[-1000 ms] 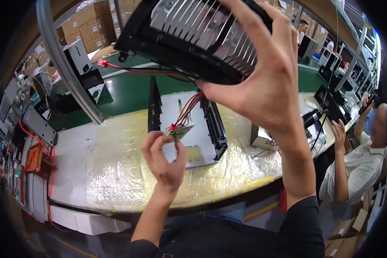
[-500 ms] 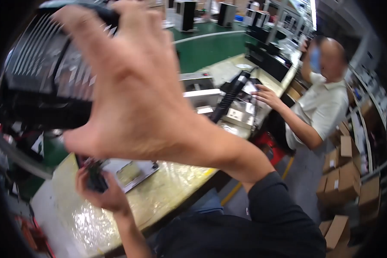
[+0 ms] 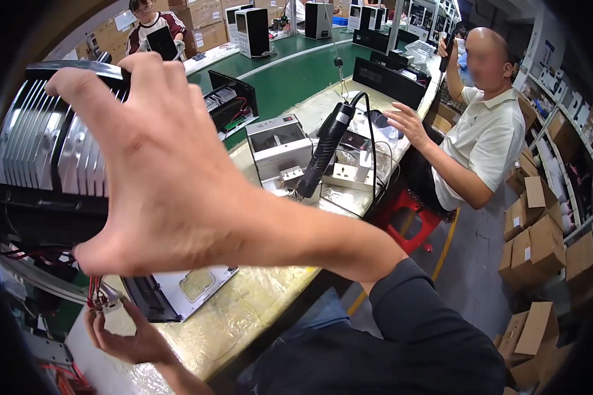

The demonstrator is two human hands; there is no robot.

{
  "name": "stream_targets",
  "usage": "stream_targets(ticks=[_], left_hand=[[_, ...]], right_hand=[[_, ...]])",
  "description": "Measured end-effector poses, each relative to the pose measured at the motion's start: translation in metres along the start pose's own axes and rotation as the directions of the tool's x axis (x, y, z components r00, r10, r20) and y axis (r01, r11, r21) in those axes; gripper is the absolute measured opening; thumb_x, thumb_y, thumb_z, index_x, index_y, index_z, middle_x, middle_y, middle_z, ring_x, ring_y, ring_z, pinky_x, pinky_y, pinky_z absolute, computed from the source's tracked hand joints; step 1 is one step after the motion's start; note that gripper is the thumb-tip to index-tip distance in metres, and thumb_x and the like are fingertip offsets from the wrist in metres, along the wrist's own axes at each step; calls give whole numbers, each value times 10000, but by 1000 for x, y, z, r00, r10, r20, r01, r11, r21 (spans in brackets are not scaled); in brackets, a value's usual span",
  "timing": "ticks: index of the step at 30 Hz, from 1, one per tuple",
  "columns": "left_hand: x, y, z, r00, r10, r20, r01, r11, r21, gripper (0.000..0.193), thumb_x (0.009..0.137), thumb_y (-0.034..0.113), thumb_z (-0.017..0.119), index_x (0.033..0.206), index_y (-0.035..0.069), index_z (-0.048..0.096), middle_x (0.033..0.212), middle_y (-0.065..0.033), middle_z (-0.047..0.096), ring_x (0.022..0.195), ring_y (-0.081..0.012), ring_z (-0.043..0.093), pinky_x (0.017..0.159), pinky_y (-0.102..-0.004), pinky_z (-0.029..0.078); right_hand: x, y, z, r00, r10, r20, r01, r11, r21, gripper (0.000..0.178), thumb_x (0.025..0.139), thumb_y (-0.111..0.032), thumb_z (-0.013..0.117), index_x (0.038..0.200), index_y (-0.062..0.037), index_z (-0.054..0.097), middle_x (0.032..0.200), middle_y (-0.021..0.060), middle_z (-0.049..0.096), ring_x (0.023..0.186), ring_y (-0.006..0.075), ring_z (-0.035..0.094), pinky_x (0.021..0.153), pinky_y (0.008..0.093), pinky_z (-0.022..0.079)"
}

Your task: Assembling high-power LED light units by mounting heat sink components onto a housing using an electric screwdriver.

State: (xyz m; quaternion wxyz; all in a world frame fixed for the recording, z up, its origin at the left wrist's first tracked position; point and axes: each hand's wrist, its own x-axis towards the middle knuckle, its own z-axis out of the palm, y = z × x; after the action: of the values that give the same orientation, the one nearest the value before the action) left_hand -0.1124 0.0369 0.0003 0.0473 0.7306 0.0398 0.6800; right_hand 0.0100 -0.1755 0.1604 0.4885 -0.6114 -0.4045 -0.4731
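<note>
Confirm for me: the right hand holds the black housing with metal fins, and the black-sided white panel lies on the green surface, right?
Not quite; the place is wrong: in the head view, the black-sided white panel lies on the yellowish film-covered bench. The right hand does hold the black housing with metal fins.

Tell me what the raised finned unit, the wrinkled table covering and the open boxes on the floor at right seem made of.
Finned unit: fins look like bare metal, bright and reflective; the black frame is probably plastic, given its faint gloss.
Table covering: likely glossy plastic film, creased with bright glints.
Boxes: cardboard, matte brown with folded flaps.
</note>
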Motion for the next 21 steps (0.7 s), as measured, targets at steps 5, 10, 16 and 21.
stream_targets(ticks=[5, 10, 16, 21], left_hand=[[-15, 10, -59, 891, 119, 438, -20, 975, -223, 394, 746, -50, 735, 1133, -15, 668, 1364, -320, 564, 1226, -468, 588, 1006, -481, 517], [-19, 73, -34, 675, 91, 732, 249, 906, -341, 449, 736, -1, 797, 1173, 0, 693, 1329, -305, 577, 1199, -479, 580, 1004, -496, 485], [-57, 64, 17, 552, 27, 834, 340, 905, -255, 329, 823, 14, 730, 1149, -11, 695, 1324, -278, 576, 1175, -464, 574, 994, -470, 482], [-63, 59, 31, 403, -11, 915, 467, 862, -196, 357, 792, 13, 753, 1147, 12, 723, 1319, -286, 594, 1221, -451, 568, 1033, -436, 460]], right_hand=[[8, 53, -29, 886, -158, 436, 102, 984, 150, 984, 502, -405, 851, 1389, -114, 538, 1124, 267, 534, 1122, 411, 499, 999, 496, 419], [-2, 79, -23, 753, -106, 650, 63, 994, 89, 906, 523, -357, 855, 1372, -219, 570, 1178, 222, 575, 1167, 402, 516, 1027, 472, 416], [-38, 82, 25, 627, -115, 771, 235, 971, -47, 916, 514, -296, 861, 1380, -246, 570, 1251, 234, 558, 1195, 406, 518, 1008, 479, 425], [-54, 79, 43, 479, -51, 876, 302, 947, -110, 900, 491, -273, 860, 1347, -174, 598, 1174, 219, 591, 1142, 379, 542, 969, 466, 433]])
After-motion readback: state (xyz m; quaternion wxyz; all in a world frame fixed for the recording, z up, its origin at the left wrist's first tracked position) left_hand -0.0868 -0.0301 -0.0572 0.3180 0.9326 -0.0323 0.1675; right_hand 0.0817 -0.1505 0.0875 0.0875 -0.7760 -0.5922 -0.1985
